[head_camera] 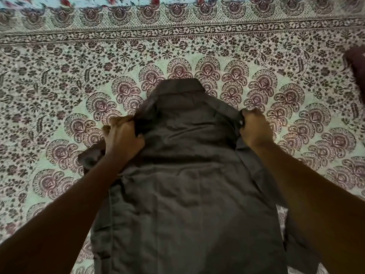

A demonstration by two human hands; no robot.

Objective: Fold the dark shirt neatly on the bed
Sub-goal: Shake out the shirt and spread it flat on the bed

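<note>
Dark shirt (185, 175) spread back-up mid-bed, collar toward 12 o'clock, flat for a square fold. Left hand (123, 136) at 9 o'clock, right hand (253, 128) at 3 o'clock, each grip clamped on a shoulder edge, likely to tension cloth over the patterned bedsheet (59, 80).

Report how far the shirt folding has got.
Done: the dark shirt lies spread back-up on the patterned bedsheet, collar away from the person. In hand: the left hand and right hand each grip a shoulder edge. Left: no finished fold shows yet; sides and length remain.
</note>
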